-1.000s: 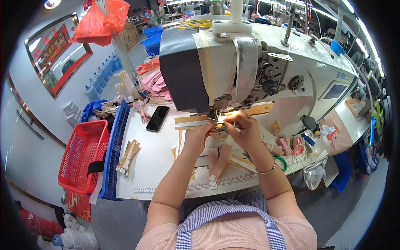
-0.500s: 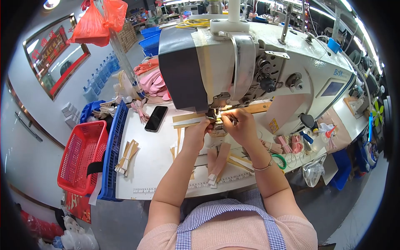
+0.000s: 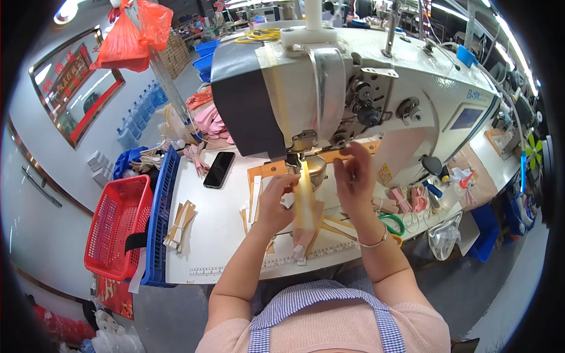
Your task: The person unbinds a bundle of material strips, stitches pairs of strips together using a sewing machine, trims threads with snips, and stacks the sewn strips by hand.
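Observation:
A long pale yellow strip (image 3: 304, 203), blurred by motion, hangs down from under the sewing machine's presser foot (image 3: 295, 160) toward the table's front. My left hand (image 3: 278, 201) is at its left edge, with curled fingers closed on the strip near its upper part. To the right, my right hand (image 3: 356, 179) is raised away from the strip, fingers bent but apart, holding nothing that I can see. Pinkish-brown strips with white ends (image 3: 301, 250) lie below the strip on the table. Other tan and white strips (image 3: 254, 197) lie just left of my left hand.
The sewing machine (image 3: 432, 88) fills the back. A phone (image 3: 219, 169) and a tied strip bundle (image 3: 179, 225) lie left, beside a blue crate (image 3: 160, 235) and red basket (image 3: 115, 259). Green-handled scissors (image 3: 392, 223) and pink bundles (image 3: 400, 201) are at right. A ruler (image 3: 218, 270) runs along the front.
My right hand has lifted away from the presser foot to the right, its fingers parting. My left hand has come slightly down and left. The yellow strip now hangs in plain view between them.

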### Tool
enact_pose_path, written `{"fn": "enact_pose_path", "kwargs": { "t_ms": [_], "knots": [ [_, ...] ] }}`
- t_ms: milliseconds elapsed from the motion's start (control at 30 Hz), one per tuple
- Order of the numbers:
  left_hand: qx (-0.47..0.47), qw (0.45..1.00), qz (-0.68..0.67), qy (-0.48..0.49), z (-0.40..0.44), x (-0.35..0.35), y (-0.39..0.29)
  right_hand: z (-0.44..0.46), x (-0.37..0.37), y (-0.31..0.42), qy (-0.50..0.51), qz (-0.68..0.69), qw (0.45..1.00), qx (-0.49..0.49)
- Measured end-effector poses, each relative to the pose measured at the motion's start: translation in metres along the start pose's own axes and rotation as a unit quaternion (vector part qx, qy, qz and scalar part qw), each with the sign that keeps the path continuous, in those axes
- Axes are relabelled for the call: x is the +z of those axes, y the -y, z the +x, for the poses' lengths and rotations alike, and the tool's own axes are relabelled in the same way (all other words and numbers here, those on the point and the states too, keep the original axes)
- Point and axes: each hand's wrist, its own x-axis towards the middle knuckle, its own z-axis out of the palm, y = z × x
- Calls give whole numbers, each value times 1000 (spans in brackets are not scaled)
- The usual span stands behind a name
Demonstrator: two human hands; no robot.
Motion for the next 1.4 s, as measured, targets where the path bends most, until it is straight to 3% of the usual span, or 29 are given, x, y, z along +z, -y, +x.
{"fn": "enact_pose_path", "kwargs": {
  "t_ms": [33,67,167,233,267,300,333,433,667,733,1033,1133,1200,1333,1400],
  "knots": [
    [144,988,38,25,-3,-3,-1,1,-2,-4,-3,-3,1000,5],
    [199,973,115,19,-2,-7,-2,0,-4,-10,33,-32,999,-1],
    [239,961,142,4,1,-12,-2,-13,-4,-18,58,-20,998,-6],
    [247,961,127,-2,5,-9,1,-35,-11,-8,105,-14,988,116],
    [281,950,139,-2,5,-9,5,-39,-13,-1,107,-12,988,114],
    [314,937,152,-2,5,-9,8,-41,-17,10,217,80,940,250],
    [312,937,160,0,4,-9,7,-42,-19,19,317,170,854,377],
    [310,936,163,-15,3,-6,7,-43,-23,35,340,197,813,429],
    [302,931,202,-27,8,-7,2,-34,-20,39,333,192,810,444],
    [356,912,202,-11,2,-10,3,-48,-21,25,330,214,806,443],
    [332,922,197,-39,6,-6,12,-39,-7,24,309,262,791,458],
    [295,941,163,-42,7,-3,12,-38,4,11,286,282,790,465],
    [243,959,136,-47,8,-3,10,-42,12,-6,255,378,758,466],
    [240,959,138,-64,16,2,27,-36,20,-4,218,379,753,492],
    [176,971,138,-86,18,5,31,-38,19,-3,221,380,746,501]
  ]
}}
